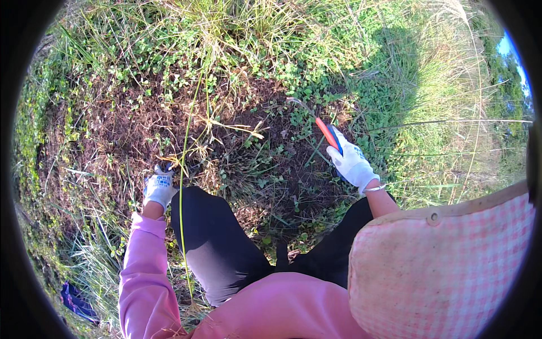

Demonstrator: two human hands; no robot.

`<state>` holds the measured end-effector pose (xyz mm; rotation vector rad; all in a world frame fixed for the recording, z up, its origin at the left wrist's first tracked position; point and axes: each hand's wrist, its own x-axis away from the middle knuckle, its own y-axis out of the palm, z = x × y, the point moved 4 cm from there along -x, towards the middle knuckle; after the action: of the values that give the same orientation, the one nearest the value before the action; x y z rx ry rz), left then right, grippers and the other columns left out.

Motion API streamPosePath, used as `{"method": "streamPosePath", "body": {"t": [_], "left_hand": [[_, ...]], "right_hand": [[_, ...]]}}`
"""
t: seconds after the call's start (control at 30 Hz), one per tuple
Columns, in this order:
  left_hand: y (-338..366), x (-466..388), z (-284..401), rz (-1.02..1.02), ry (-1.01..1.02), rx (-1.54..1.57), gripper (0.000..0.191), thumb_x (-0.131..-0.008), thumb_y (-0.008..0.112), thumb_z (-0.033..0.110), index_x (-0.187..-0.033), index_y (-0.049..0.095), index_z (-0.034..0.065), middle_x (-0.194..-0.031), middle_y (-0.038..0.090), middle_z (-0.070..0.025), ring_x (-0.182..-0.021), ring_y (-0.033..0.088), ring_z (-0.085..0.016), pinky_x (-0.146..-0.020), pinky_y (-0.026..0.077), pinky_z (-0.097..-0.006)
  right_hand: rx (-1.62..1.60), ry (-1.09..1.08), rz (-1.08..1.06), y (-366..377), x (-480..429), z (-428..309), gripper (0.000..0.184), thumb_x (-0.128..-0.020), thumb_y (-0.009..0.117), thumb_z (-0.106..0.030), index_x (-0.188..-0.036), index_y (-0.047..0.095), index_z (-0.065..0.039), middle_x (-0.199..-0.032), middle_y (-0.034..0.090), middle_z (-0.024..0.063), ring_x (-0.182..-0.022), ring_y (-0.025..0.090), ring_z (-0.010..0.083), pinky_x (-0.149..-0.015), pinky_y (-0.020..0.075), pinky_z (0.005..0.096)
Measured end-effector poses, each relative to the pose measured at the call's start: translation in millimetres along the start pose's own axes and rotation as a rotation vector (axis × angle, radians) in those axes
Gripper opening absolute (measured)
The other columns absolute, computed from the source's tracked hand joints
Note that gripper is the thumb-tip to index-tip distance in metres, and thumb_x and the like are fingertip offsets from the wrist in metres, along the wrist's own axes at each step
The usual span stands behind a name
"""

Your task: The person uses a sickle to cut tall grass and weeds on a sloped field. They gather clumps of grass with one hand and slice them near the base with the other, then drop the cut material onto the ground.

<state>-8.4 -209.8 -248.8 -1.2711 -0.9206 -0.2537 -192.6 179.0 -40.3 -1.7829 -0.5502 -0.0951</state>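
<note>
My right hand, in a white and blue work glove, is closed around the red and dark handle of a small sickle. The sickle's thin curved blade points up and left over low green plants. At the left, beside my knee, my left hand wears a matching glove and is low over the dry, weedy soil. Its fingertips are partly lost among the stems, so whether they grip anything is unclear. A long green grass stalk with yellowish seed spikes stands upright close to the camera, between my two hands.
Tall grass grows along the far side, and more stands at the right. A pink checked cloth brim covers the lower right. Dark blue patterned cloth lies in the grass at lower left. My dark-trousered knees are bent below the soil patch.
</note>
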Motion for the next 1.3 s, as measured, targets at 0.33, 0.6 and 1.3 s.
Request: {"method": "streamPosePath", "body": {"t": [0.33, 0.6, 1.3], "left_hand": [[-15.7, 21.7, -5.4, 0.123, 0.097, -0.068, 0.062, -0.075, 0.064, 0.044, -0.126, 0.048, 0.0121, -0.12, 0.053, -0.0225, -0.103, 0.058, -0.033, -0.086, 0.049, -0.0382], [-17.3, 11.9, -9.2, -0.03, 0.061, -0.042, 0.081, -0.07, 0.069, 0.043, -0.136, 0.035, 0.0099, -0.138, 0.03, -0.0267, -0.111, 0.052, -0.037, -0.091, 0.046, -0.0426], [-10.8, -19.6, -17.7, -0.129, 0.264, -0.133, 0.073, -0.064, 0.061, 0.068, -0.116, 0.059, 0.0168, -0.11, 0.061, -0.0145, -0.102, 0.058, -0.031, -0.091, 0.044, -0.0382]], "right_hand": [[0.256, -0.138, -0.167, 43.3, -34.2, 6.6, 0.046, -0.086, 0.048, -0.023, -0.128, 0.043, -0.005, -0.098, 0.062, 0.0193, -0.087, 0.06, 0.0352, -0.078, 0.0454, 0.0433], [0.462, -0.158, -0.312, 33.9, -50.6, -19.7, 0.044, -0.088, 0.046, -0.024, -0.128, 0.043, -0.008, -0.091, 0.063, 0.0179, -0.079, 0.061, 0.0336, -0.07, 0.0465, 0.0433], [-0.551, 0.079, -0.159, 3.9, -80.6, 101.4, 0.026, -0.086, 0.054, -0.028, -0.085, 0.049, -0.003, -0.066, 0.054, 0.0069, -0.059, 0.054, 0.0178, -0.054, 0.0418, 0.0329]]}}
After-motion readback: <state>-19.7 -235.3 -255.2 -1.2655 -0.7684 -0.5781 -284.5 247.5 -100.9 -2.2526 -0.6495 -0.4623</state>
